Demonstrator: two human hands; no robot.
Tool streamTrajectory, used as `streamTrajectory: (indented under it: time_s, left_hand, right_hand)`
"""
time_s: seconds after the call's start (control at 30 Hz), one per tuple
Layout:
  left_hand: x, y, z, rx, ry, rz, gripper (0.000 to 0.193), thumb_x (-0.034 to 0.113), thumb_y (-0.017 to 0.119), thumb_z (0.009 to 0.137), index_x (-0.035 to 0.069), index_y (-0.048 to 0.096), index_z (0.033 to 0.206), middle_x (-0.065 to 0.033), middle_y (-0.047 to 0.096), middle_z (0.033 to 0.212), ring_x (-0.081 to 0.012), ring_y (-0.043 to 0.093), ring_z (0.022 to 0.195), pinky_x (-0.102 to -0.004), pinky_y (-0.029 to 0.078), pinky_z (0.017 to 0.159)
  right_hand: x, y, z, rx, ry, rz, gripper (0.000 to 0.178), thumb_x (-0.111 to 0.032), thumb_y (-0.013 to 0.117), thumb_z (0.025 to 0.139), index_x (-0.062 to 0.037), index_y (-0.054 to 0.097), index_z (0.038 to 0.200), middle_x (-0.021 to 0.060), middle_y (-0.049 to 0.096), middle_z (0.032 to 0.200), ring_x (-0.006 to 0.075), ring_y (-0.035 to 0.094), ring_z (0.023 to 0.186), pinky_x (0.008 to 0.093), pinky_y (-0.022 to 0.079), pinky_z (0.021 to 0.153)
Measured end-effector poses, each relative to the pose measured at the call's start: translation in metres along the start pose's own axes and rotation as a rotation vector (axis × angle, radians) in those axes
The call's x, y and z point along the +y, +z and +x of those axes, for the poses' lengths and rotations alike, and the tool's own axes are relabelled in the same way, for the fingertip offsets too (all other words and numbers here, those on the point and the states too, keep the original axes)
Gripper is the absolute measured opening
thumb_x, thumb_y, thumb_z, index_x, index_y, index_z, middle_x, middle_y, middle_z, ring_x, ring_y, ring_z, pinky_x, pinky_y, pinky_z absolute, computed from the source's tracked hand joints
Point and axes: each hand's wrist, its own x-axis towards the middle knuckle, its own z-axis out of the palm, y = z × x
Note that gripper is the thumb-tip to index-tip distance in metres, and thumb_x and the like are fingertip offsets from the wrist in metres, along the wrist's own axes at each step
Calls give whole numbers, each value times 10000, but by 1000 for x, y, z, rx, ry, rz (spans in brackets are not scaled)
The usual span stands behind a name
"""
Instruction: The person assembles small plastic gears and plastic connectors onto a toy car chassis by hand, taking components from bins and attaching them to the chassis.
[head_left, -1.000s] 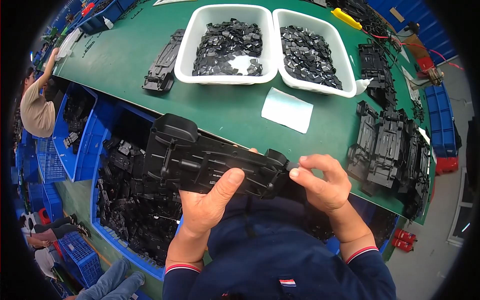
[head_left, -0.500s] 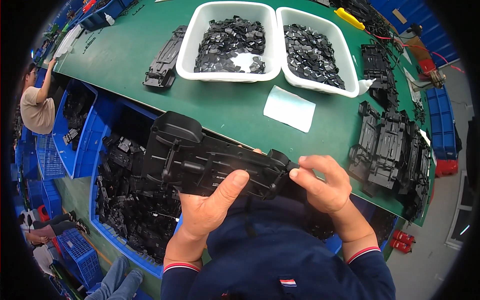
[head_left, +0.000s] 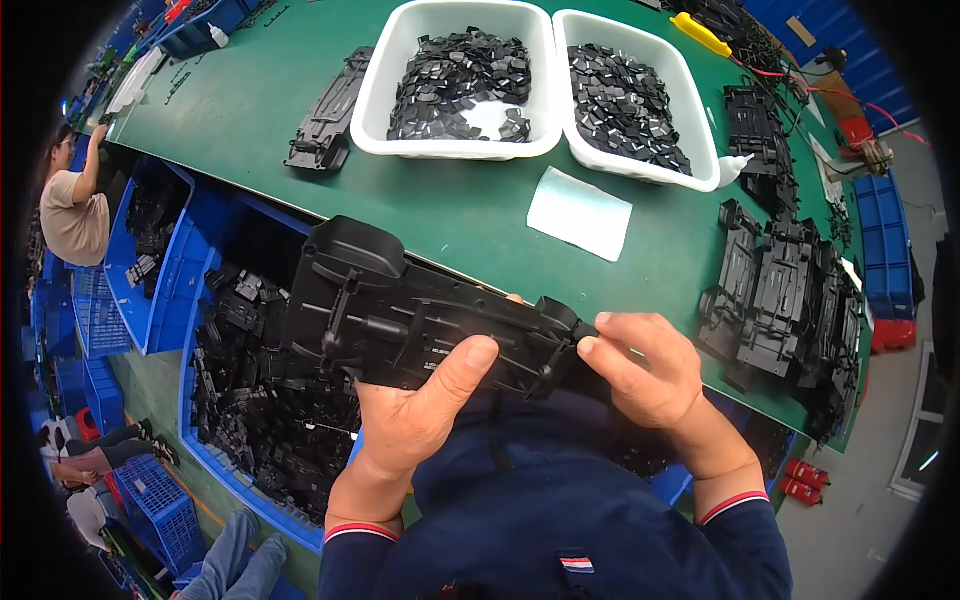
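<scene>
A long black plastic chassis (head_left: 440,330) is held tilted above the table's near edge, its wide end to the left. My left hand (head_left: 425,400) grips it from below, the thumb lying across its face and the other fingers mostly hidden behind it. At its narrow right end, my right hand (head_left: 650,365) pinches a small black piece (head_left: 585,331) between thumb and forefinger. Whether that piece is part of the chassis or separate, I cannot tell. On the green table (head_left: 450,215) beyond, two white tubs (head_left: 455,150) hold many small black plastic pieces (head_left: 465,80).
A white sheet (head_left: 580,215) lies before the tubs. More black chassis stand at the right (head_left: 780,285), and one (head_left: 330,115) lies left of the tubs. Below left, a blue bin (head_left: 230,485) is full of black parts. A co-worker (head_left: 75,205) is at the far left.
</scene>
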Motion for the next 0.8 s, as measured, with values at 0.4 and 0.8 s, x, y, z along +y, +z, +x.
streamTrajectory:
  time_s: [0.4, 0.8]
  left_hand:
    - [0, 1, -1, -5, -13, 41, 300, -5, 636, 837, -55, 538, 1116, -157, 625, 1022, -311, 633, 987, -403, 505, 898]
    - [-7, 0, 1, -4, -41, 20, 308, -17, 614, 843, -48, 532, 1138, -166, 631, 1036, -287, 635, 976, -397, 508, 897]
  right_hand:
    - [2, 0, 2, -32, 8, 35, 290, 28, 706, 659, 10, 643, 941, 151, 582, 959, 224, 596, 646, 290, 509, 542]
    - [5, 8, 2, 32, 112, 136, 280, 99, 629, 610, -14, 686, 860, 133, 656, 884, 226, 624, 651, 296, 517, 553]
